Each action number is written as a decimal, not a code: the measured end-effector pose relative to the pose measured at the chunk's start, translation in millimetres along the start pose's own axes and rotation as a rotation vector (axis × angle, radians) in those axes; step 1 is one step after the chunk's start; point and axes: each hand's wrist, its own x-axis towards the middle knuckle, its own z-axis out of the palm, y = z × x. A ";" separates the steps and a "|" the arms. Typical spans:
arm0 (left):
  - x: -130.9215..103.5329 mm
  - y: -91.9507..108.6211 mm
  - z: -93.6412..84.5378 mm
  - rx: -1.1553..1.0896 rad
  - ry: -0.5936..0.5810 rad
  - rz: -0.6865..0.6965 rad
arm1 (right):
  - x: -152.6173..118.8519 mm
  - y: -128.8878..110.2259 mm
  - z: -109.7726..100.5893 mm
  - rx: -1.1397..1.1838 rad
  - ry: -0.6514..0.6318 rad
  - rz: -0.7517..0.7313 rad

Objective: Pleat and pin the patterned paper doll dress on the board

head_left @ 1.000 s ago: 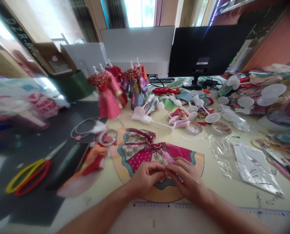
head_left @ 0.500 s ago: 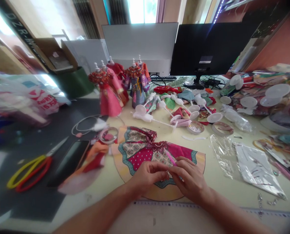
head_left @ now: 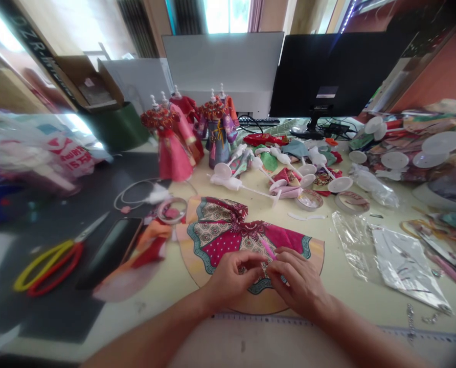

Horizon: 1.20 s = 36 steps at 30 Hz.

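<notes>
Pale capital letters run down the dark strip (head_left: 34, 48) at upper left, with "DZR-" legible and the characters after it too blurred to make out; the plastic bag (head_left: 74, 158) at left bears a red mark and red lettering, smeared beyond sure reading; the black monitor (head_left: 335, 71) carries a pale label (head_left: 325, 92), its print too small; the ruler (head_left: 266, 319) shows graduation marks, its figures illegible.

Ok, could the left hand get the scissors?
Probably yes, by reaching over: the phone and orange cloth lie between the left hand and the scissors, but both look low.
</notes>
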 end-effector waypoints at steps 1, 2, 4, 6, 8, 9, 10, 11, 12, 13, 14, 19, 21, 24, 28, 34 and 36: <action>0.0 0.9 -0.1 0.020 -0.002 0.017 | 0.4 -0.2 -0.2 0.006 -0.002 0.003; -0.1 1.8 -0.1 0.042 -0.002 0.038 | 0.7 -0.3 -0.3 0.010 -0.003 0.006; -0.3 3.6 0.1 0.085 0.004 0.082 | 1.2 -0.4 -0.3 0.019 -0.007 0.008; -0.5 4.4 0.6 0.132 0.021 0.124 | 1.4 -0.5 0.0 0.026 -0.011 0.007; -0.7 4.3 1.0 0.177 0.035 0.170 | 1.4 -0.6 0.1 0.030 -0.013 0.005; -0.8 4.0 1.1 0.192 0.036 0.191 | 1.3 -0.5 0.1 0.030 -0.013 0.005; -0.9 3.6 1.2 0.201 0.035 0.208 | 1.2 -0.5 0.1 0.029 -0.012 0.005; -1.0 3.3 1.3 0.204 0.034 0.219 | 1.1 -0.4 0.1 0.028 -0.011 0.004; -1.0 2.9 1.3 0.202 0.034 0.226 | 0.9 -0.2 0.0 0.027 -0.011 0.002; -0.9 2.7 1.2 0.200 0.035 0.231 | 0.7 0.0 0.0 0.027 -0.012 0.001; -0.7 2.5 1.1 0.199 0.037 0.235 | 0.5 0.2 0.0 0.027 -0.013 0.000; 0.0 2.6 0.7 0.222 0.044 0.251 | -0.2 0.1 0.1 0.028 -0.024 0.002; 0.1 2.3 0.6 0.238 0.048 0.261 | -0.6 -0.5 0.0 0.029 -0.027 0.008; 0.1 1.2 0.7 0.261 0.057 0.269 | -1.0 -1.2 0.2 0.030 -0.024 0.017; -0.3 0.0 1.1 0.275 0.063 0.286 | -1.4 -1.0 1.3 0.029 -0.012 0.025; -1.6 0.9 2.0 0.298 0.056 0.282 | -1.0 0.6 1.9 0.025 -0.028 0.017; -1.6 0.6 2.5 0.317 0.067 0.288 | -0.3 1.1 1.6 0.000 -0.027 -0.008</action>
